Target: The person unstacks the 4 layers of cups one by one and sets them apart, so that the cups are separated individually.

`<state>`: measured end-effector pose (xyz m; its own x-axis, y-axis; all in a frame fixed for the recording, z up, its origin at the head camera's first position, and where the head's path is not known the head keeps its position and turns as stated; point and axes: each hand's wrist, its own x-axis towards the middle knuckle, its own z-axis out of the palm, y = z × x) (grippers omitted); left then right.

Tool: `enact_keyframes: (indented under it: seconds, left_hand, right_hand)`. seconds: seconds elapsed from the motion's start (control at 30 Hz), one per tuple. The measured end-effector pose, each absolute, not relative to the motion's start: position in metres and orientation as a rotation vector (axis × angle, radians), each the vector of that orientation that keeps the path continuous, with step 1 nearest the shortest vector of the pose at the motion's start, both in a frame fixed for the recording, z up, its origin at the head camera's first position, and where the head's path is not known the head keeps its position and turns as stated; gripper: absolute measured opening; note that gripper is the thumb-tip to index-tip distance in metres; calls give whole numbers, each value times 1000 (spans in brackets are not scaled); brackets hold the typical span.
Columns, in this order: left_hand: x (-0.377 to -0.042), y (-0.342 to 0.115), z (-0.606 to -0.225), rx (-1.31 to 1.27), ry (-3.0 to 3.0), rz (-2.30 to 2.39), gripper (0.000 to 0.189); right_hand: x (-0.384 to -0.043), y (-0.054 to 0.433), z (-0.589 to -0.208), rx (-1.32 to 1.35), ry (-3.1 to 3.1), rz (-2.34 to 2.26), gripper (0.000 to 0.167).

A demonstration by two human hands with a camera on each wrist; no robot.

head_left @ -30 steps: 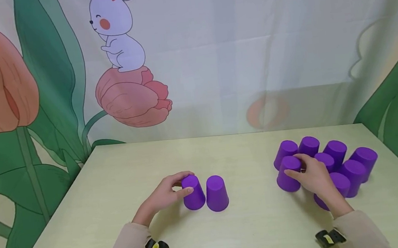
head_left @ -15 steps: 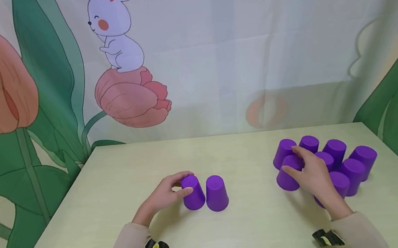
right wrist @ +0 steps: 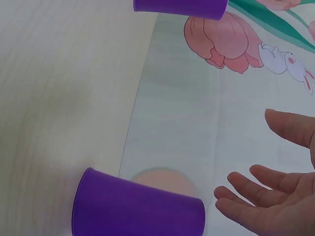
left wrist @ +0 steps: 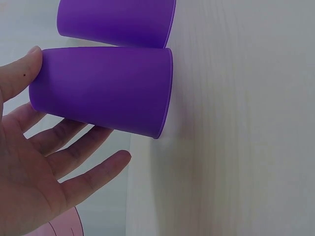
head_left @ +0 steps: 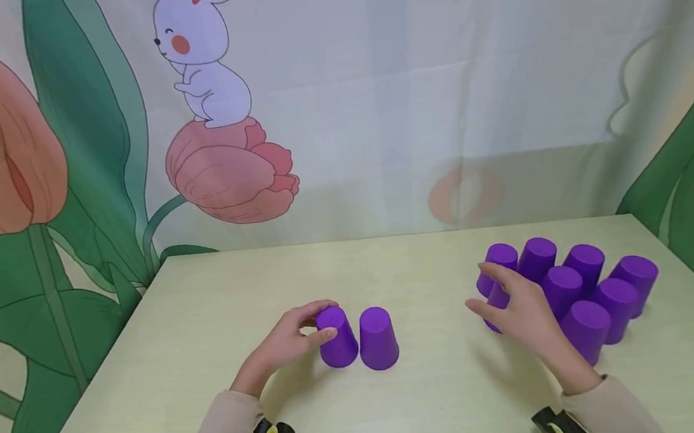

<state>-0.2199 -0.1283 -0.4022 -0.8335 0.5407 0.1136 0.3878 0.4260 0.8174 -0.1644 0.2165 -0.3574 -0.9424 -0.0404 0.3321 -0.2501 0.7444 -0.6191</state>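
Observation:
Two purple cups stand upside down near the middle of the table in the head view. My left hand [head_left: 288, 337] grips the left purple cup [head_left: 339, 346] near its top, thumb on the near side and fingers behind. Close to its right is the other purple cup [head_left: 378, 339]. Over on the right, my right hand [head_left: 527, 312] is raised with thumb and fingers apart, holding nothing. Partly hidden behind it is an upside-down purple cup [head_left: 497, 295]. In the right wrist view a purple cup [right wrist: 138, 209] lies below the spread fingers, apart from them.
Several more upside-down cups, such as the front cup [head_left: 587, 329] and the far right cup [head_left: 636, 279], stand close together on the right of the pale table [head_left: 431, 412]. Behind the table hangs a printed curtain [head_left: 364, 137] with tulips and a rabbit.
My right hand has let go of the cup at the left front of the cluster, lifted off and shifted left. The left hand and its cup have stayed in place.

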Motion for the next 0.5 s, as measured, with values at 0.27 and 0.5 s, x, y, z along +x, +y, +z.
enact_keyframes:
  seconds: [0.27, 0.5]
  left_hand:
    - [-219, -128, -403, 792, 2510, 1374, 44]
    - [-219, -128, -402, 795, 2514, 1366, 45]
  right_hand:
    - [-165, 197, -361, 385, -2631, 1160, 54]
    - [-170, 179, -366, 518, -2605, 1285, 52]
